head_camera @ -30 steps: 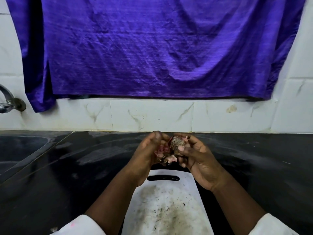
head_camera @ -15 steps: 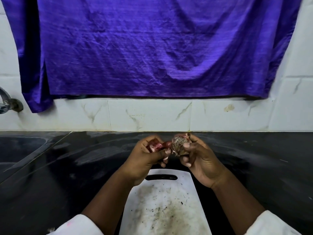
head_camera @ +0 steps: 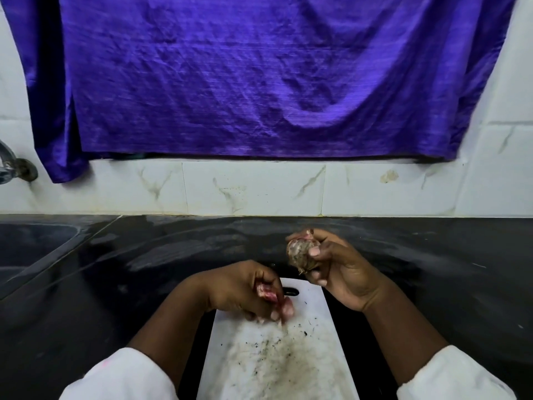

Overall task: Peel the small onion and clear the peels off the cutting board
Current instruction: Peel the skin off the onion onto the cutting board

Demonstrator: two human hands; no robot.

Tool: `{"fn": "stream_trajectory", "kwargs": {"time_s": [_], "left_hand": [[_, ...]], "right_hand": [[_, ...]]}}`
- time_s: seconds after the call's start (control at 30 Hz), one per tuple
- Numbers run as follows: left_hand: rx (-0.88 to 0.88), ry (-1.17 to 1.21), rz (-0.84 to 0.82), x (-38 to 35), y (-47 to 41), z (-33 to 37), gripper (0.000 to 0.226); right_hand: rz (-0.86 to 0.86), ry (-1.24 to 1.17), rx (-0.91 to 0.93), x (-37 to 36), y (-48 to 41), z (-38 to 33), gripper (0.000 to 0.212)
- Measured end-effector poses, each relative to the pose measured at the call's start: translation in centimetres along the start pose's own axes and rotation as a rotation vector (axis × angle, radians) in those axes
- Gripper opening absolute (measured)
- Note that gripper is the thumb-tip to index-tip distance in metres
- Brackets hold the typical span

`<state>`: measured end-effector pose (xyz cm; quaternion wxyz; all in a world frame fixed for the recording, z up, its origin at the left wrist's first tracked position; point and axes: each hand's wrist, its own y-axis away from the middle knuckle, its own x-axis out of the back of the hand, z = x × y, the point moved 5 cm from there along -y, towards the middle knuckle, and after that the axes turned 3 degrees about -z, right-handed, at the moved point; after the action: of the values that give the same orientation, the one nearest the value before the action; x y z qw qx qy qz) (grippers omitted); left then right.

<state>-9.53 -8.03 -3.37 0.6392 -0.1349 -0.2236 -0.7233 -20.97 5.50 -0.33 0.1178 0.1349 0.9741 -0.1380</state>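
Observation:
My right hand (head_camera: 340,272) holds the small onion (head_camera: 301,254) above the far end of the white cutting board (head_camera: 314,359); the onion looks brownish, with a scrap of pink skin at its top. My left hand (head_camera: 245,290) is low over the board's upper left part, fingers curled around pink-red peels (head_camera: 274,298). The board's surface is stained with dark specks and grit, and part of its handle slot shows beside my left hand.
The board lies on a black stone counter (head_camera: 432,269). A sink basin (head_camera: 31,246) is at the far left with a tap (head_camera: 11,166) on the tiled wall. A purple cloth (head_camera: 259,76) hangs over the wall behind.
My hands have come apart. The left hand has pulled the peels off the onion and dropped down to the board; the right hand keeps the onion up and slightly to the right.

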Motion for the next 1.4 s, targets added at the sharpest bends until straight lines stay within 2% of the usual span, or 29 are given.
{"fn": "stream_trajectory", "kwargs": {"time_s": [0.1, 0.2, 0.3, 0.4, 0.57, 0.67, 0.73, 0.83, 0.93, 1.1, 1.23, 1.4], "left_hand": [[0.008, -0.075, -0.038, -0.3, 0.0, 0.5, 0.034], [-0.012, -0.049, -0.057, -0.4, 0.2, 1.1, 0.031], [0.008, 0.041, -0.039, -0.3, 0.3, 1.1, 0.027], [-0.002, -0.004, -0.044, -0.2, 0.3, 1.2, 0.029], [-0.002, 0.03, -0.006, -0.3, 0.0, 1.1, 0.04], [-0.018, -0.078, 0.045, 0.1, -0.1, 1.1, 0.025], [0.007, -0.242, 0.09, 0.3, -0.2, 1.1, 0.025], [0.07, -0.414, 0.113, 0.5, -0.7, 0.3, 0.031], [0.096, -0.539, 0.096, 0.5, -1.1, 0.2, 0.049], [0.169, -0.771, 0.041, -0.1, -1.6, -0.1, 0.058], [0.257, -0.777, 0.124, 0.1, -1.9, -0.4, 0.055], [0.236, -0.745, 0.197, 0.5, -2.4, -0.8, 0.049]], "right_hand": [[-0.013, 0.093, -0.051, -0.3, -0.3, 0.9, 0.048], [0.006, 0.149, -0.074, -0.1, -0.5, 1.3, 0.041], [0.03, 0.166, -0.073, 0.0, -0.4, 1.3, 0.042], [0.063, 0.167, -0.06, 0.1, -0.3, 1.1, 0.04], [0.068, 0.171, -0.058, 0.1, -0.4, 1.0, 0.034], [0.073, 0.172, -0.056, 0.1, -0.3, 1.0, 0.032], [0.097, 0.169, -0.055, 0.3, -0.4, 1.0, 0.034], [0.131, 0.161, -0.059, 0.7, -0.5, 1.1, 0.036], [0.139, 0.157, -0.065, 0.8, -0.5, 1.2, 0.039], [0.121, 0.176, -0.073, 0.6, -0.7, 1.4, 0.035], [0.124, 0.179, -0.068, 0.6, -0.8, 1.4, 0.034], [0.133, 0.226, -0.082, 0.7, -0.8, 1.9, 0.027]]}}
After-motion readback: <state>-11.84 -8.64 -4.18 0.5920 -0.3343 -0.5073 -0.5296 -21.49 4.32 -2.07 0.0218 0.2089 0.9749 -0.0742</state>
